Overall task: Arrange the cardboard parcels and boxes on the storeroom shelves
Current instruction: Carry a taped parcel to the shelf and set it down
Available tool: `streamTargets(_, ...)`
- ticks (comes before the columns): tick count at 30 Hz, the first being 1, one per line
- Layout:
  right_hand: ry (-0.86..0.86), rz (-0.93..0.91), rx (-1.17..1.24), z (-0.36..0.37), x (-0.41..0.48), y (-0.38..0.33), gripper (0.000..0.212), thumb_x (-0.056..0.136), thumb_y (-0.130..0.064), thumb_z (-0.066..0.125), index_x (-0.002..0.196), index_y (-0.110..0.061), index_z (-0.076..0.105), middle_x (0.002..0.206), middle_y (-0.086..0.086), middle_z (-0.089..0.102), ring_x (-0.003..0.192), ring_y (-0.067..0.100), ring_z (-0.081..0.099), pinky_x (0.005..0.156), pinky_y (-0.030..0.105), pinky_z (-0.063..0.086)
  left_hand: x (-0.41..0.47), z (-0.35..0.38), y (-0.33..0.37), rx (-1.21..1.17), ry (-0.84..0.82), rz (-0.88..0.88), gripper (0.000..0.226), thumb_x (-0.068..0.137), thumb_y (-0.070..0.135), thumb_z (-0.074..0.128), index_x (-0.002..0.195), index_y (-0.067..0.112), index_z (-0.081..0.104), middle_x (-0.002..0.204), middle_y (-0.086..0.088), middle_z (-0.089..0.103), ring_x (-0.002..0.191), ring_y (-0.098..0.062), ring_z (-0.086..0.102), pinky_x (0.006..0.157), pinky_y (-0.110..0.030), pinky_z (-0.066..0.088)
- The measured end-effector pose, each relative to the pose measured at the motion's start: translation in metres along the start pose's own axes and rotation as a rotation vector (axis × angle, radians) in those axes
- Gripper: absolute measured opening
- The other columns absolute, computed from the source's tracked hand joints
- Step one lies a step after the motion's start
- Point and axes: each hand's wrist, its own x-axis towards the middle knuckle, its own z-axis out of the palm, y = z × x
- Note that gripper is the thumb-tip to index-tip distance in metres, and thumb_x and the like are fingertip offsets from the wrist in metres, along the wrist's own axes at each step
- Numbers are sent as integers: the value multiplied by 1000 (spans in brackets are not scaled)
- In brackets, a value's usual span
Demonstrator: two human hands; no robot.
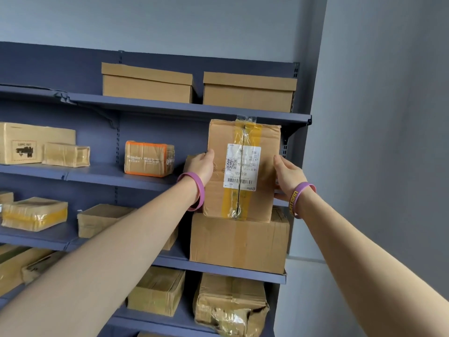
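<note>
A tall cardboard parcel [264,166] with yellow tape and a white shipping label stands upright at the right end of the blue shelving, in front of the second shelf. My left hand [200,166] grips its left side and my right hand [289,176] grips its right side. Both wrists wear purple bands. The parcel's bottom edge sits just above a large plain box [239,242] on the shelf below; contact between them is unclear.
Two lidded boxes [147,82] [249,92] stand on the top shelf. An orange-edged parcel [148,158] and other boxes [36,142] lie on the second shelf [116,175]. Lower shelves hold several taped parcels [34,214]. A grey wall [388,142] closes the right side.
</note>
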Motion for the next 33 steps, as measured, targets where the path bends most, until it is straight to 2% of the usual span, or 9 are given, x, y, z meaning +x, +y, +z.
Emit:
streamTargets(4,-2,-138,-83,-3,40,13,31,105,-22,36,124,-38,55,107,-2,66,90,22,59,87,44,55,28,23,0,-68,142,48,33,101,34,41,73,27,56,92,-4,65,96,-30,63,97,-47,51)
streamTargets(6,33,-198,-108,-6,54,17,39,105,-25,36,139,-36,50,114,-3,66,96,20,59,80,34,53,37,35,4,-87,189,80,29,101,29,41,77,28,58,89,0,64,94,-26,61,96,-39,52)
streamTargets(9,66,-221,-148,-13,69,23,46,106,-31,39,152,-34,37,138,-2,58,118,23,57,100,45,51,47,53,7,-116,170,139,22,103,18,42,105,13,63,97,-1,60,92,-18,55,75,-23,45)
streamTargets(12,102,-200,-193,-26,79,29,48,105,-31,42,153,-29,35,139,0,56,121,27,57,100,47,52,55,71,1,-42,134,170,16,101,12,50,88,15,60,80,5,55,80,-15,54,50,-11,40)
streamTargets(17,175,-109,-227,-45,96,41,52,103,-33,46,152,-22,34,145,5,52,124,31,56,104,50,48,68,97,-7,-64,55,132,6,98,12,58,99,12,64,83,8,52,86,-17,53,67,-24,41)
streamTargets(20,178,-81,-255,-53,105,49,52,103,-29,49,151,-18,33,142,8,53,121,32,57,102,45,49,78,110,-13,-48,-10,134,17,100,13,56,83,16,58,79,5,53,70,-9,50,57,-20,36)
streamTargets(27,114,0,-218,-63,120,59,53,100,-27,57,146,-16,32,125,7,51,102,22,52,84,30,44,98,129,-17,73,-184,62,23,94,12,58,72,13,55,75,-1,53,69,-16,49,58,-24,36)
streamTargets(30,39,2,-220,-66,129,65,59,96,-34,62,147,-19,37,130,5,52,111,23,53,99,34,45,104,131,-19,139,-259,88,6,96,12,57,92,11,60,92,-2,54,90,-22,51,67,-25,38)
streamTargets(33,-49,0,-183,-66,139,72,66,85,-48,72,141,-26,46,138,7,52,122,29,54,107,46,46,112,130,-26,123,-311,87,27,99,15,57,126,10,60,113,0,52,115,-24,49,86,-24,36)
